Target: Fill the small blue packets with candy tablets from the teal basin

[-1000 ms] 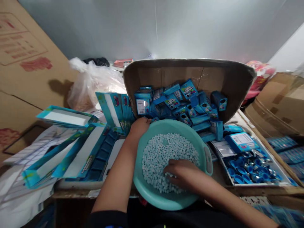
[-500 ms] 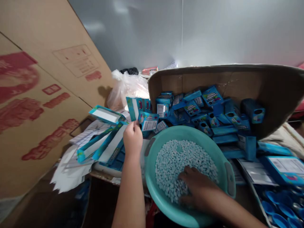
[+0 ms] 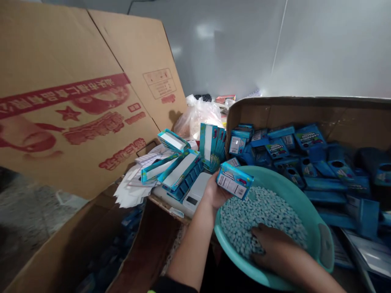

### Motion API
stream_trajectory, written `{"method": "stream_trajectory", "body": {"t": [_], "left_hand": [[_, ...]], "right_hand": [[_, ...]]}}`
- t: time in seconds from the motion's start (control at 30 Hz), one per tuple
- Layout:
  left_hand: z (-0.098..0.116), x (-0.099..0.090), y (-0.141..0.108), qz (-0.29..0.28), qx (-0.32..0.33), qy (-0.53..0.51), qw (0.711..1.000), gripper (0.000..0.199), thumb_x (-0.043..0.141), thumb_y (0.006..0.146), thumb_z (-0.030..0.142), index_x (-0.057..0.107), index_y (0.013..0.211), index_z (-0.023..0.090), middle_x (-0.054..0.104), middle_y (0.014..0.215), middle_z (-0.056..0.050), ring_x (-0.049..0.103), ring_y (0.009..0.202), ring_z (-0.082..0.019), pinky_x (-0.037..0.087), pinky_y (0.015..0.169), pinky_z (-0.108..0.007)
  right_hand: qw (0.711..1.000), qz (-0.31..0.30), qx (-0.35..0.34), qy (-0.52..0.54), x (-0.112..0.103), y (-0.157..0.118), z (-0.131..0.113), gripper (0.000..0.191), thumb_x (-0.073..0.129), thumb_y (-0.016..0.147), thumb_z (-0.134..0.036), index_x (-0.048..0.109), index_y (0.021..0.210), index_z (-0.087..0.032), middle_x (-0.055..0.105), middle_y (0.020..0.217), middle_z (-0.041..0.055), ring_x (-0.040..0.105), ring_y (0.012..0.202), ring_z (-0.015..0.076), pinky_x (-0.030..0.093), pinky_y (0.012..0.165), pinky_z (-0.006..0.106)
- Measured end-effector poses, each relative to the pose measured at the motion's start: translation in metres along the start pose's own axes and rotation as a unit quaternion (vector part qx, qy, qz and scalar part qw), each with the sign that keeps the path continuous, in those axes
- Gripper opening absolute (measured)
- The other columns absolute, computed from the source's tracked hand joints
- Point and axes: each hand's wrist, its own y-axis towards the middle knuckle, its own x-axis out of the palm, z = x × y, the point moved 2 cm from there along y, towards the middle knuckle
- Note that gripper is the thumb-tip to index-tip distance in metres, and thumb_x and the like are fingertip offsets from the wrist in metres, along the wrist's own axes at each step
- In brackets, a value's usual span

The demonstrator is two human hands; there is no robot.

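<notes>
My left hand [image 3: 215, 193] is closed round the lower left edge of a small blue candy box [image 3: 234, 180], holding it tilted over the basin's near-left rim. A printed label with a barcode faces me. Inside the teal plastic basin [image 3: 232, 252] lies a mass of small pale blue candies [image 3: 275, 207]. My right hand [image 3: 271, 246] is dug into them, thumb and fingers curled round some candies, with the fingertips partly buried. Left of the basin sits a white scale [image 3: 197, 189] with a small dark display.
A large carton [image 3: 305, 108] behind the basin holds many blue boxes. Blue display trays [image 3: 180, 173] lie on white papers [image 3: 131, 189] at left. Upright blue cartons [image 3: 208, 142] stand behind the scale. A big printed cardboard flap [image 3: 122, 81] leans at left, above an open carton [image 3: 76, 244].
My left hand has brought the candy box from beside the upright cartons toward me, to the basin's rim. My right hand stays in the candies. The view has swung left.
</notes>
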Motion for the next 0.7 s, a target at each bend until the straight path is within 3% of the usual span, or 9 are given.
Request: {"method": "stream_trajectory", "body": {"t": [0.17, 0.27, 0.37, 0.57, 0.63, 0.7], "left_hand": [[-0.006, -0.004, -0.003, -0.002, -0.001, 0.006, 1.000, 0.065, 0.045, 0.105, 0.075, 0.071, 0.108, 0.016, 0.077, 0.096, -0.012, 0.076, 0.085, -0.024, 0.064, 0.074, -0.034], [-0.013, -0.008, -0.001, 0.001, 0.047, 0.034, 0.998, 0.049, 0.075, 0.094, 0.062, 0.071, 0.112, 0.016, 0.078, 0.102, -0.012, 0.077, 0.090, -0.024, 0.063, 0.074, -0.031], [-0.020, -0.012, 0.001, 0.014, 0.102, 0.038, 0.994, 0.053, 0.098, 0.068, 0.036, 0.073, 0.109, 0.016, 0.079, 0.099, -0.010, 0.077, 0.085, -0.024, 0.062, 0.071, -0.029], [-0.026, -0.012, -0.001, -0.005, 0.178, 0.021, 0.984, 0.061, 0.101, 0.040, 0.026, 0.078, 0.095, 0.012, 0.080, 0.097, -0.013, 0.076, 0.087, -0.028, 0.062, 0.080, -0.035], [-0.027, -0.012, -0.003, -0.020, 0.198, 0.017, 0.980, 0.066, 0.103, 0.039, 0.026, 0.079, 0.099, 0.013, 0.080, 0.097, -0.012, 0.077, 0.091, -0.030, 0.062, 0.083, -0.037], [-0.028, -0.013, -0.004, -0.051, 0.225, 0.009, 0.973, 0.071, 0.104, 0.043, 0.031, 0.079, 0.107, 0.014, 0.080, 0.101, -0.011, 0.077, 0.096, -0.030, 0.062, 0.089, -0.038]], "right_hand": [[1.000, 0.010, -0.014, -0.007, -0.001, -0.005, 0.000, 0.055, 0.065, 0.084, -0.022, 0.074, 0.137, -0.014, 0.072, 0.138, 0.0216, 0.069, 0.128, 0.0387, 0.053, 0.110, 0.049], [0.999, 0.031, -0.028, -0.008, 0.003, -0.004, 0.003, 0.055, 0.065, 0.082, -0.020, 0.076, 0.135, -0.016, 0.075, 0.135, 0.0191, 0.071, 0.125, 0.0385, 0.056, 0.108, 0.048], [0.995, 0.076, -0.062, -0.006, 0.017, 0.003, 0.011, 0.055, 0.067, 0.076, -0.019, 0.080, 0.130, -0.023, 0.077, 0.129, 0.0166, 0.073, 0.121, 0.0399, 0.059, 0.105, 0.048], [0.979, 0.176, -0.097, 0.030, 0.064, 0.022, 0.054, 0.060, 0.068, 0.067, -0.014, 0.084, 0.116, -0.043, 0.081, 0.118, 0.0098, 0.077, 0.110, 0.0379, 0.063, 0.098, 0.046], [0.972, 0.201, -0.112, 0.044, 0.066, 0.031, 0.073, 0.061, 0.066, 0.068, -0.015, 0.083, 0.115, -0.050, 0.081, 0.118, 0.0069, 0.077, 0.110, 0.0361, 0.063, 0.098, 0.045], [0.972, 0.204, -0.112, 0.029, 0.057, 0.046, 0.090, 0.052, 0.065, 0.070, -0.017, 0.084, 0.105, -0.050, 0.083, 0.110, 0.0063, 0.079, 0.102, 0.0349, 0.065, 0.088, 0.043]]}}
